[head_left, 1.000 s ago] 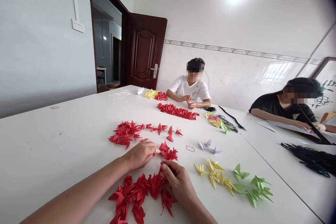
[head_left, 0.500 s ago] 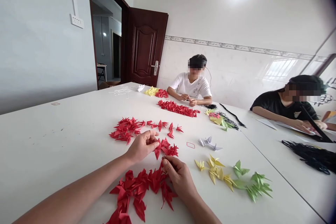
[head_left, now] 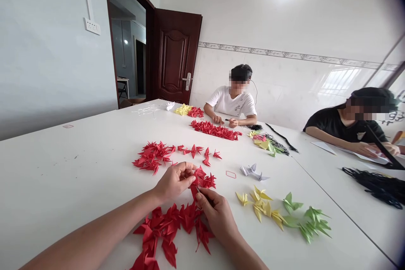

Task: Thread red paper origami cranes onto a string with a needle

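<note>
My left hand [head_left: 174,182] is closed, pinching a red paper crane [head_left: 194,192] between thumb and fingers. Close below it, my right hand [head_left: 219,211] grips a thin, pointed tool [head_left: 198,190]; its tip meets the crane's paper, and most of it is hidden by the fingers. Just beyond the hands lie more red cranes [head_left: 209,180]. A large cluster of red cranes [head_left: 169,223] spreads beneath my wrists, toward the near edge. Another red pile [head_left: 153,156] sits past my left hand.
Yellow cranes [head_left: 260,206], green cranes [head_left: 311,221] and pale cranes [head_left: 253,172] lie to the right on the white table [head_left: 79,190]. Farther off are a red row [head_left: 215,130] and black cords [head_left: 373,185]. Two people [head_left: 234,101] sit across the table, one in white, one in black.
My left hand has tilted the red crane and shifted slightly right, nearer the tool. The right hand stays almost in place. The person in white has moved their hands apart.
</note>
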{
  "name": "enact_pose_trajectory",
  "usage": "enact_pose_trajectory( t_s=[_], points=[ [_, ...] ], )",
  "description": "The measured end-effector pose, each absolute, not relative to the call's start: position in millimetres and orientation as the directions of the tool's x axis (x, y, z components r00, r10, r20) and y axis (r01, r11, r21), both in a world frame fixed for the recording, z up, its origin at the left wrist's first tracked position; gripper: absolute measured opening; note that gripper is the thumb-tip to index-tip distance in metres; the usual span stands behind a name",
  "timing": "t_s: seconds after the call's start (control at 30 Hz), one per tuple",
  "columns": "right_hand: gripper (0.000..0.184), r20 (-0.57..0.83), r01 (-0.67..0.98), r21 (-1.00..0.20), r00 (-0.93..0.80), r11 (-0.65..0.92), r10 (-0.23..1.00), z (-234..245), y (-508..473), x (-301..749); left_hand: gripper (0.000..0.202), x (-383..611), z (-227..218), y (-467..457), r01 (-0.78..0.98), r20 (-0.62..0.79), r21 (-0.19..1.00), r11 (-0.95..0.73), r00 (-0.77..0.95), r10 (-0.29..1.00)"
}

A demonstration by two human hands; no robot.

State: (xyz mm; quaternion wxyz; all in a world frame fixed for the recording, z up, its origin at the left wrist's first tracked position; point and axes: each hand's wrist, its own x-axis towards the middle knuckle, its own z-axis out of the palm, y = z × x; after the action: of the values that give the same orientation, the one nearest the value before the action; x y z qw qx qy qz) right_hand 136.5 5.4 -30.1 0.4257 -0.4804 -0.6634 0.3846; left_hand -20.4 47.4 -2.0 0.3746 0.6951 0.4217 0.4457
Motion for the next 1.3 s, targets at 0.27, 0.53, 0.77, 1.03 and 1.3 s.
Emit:
enact_pose_trajectory(
  t_s=[0.27, 0.53, 0.77, 1.03, 1.3],
  points=[
    [0.038, 0.219, 0.374, -0.887, -0.18, 0.273, 0.959, -32, 6, 137, 0.023, -23, -5, 49, 0.345, 0.36, 0.831, -0.436, 0.263, 0.895],
    [0.038, 0.228, 0.387, -0.876, -0.195, 0.288, 0.954, -34, 6, 138, 0.021, -55, -17, 82, 0.594, 0.513, 0.644, -0.482, 0.133, 0.848],
    [0.035, 0.251, 0.355, -0.881, -0.208, 0.312, 0.945, -33, 6, 136, 0.024, -49, -18, 84, 0.666, 0.737, 0.285, -0.689, 0.307, 0.602],
    [0.029, 0.3, 0.369, -0.852, -0.237, 0.371, 0.924, -29, 4, 135, 0.036, -25, -30, 82, 0.718, 0.45, 0.209, -0.664, 0.532, 0.717],
    [0.029, 0.248, 0.378, -0.867, -0.241, 0.326, 0.938, -27, 5, 136, 0.023, -36, -31, 86, 0.717, 0.51, 0.287, -0.635, 0.447, 0.735]
  ],
)
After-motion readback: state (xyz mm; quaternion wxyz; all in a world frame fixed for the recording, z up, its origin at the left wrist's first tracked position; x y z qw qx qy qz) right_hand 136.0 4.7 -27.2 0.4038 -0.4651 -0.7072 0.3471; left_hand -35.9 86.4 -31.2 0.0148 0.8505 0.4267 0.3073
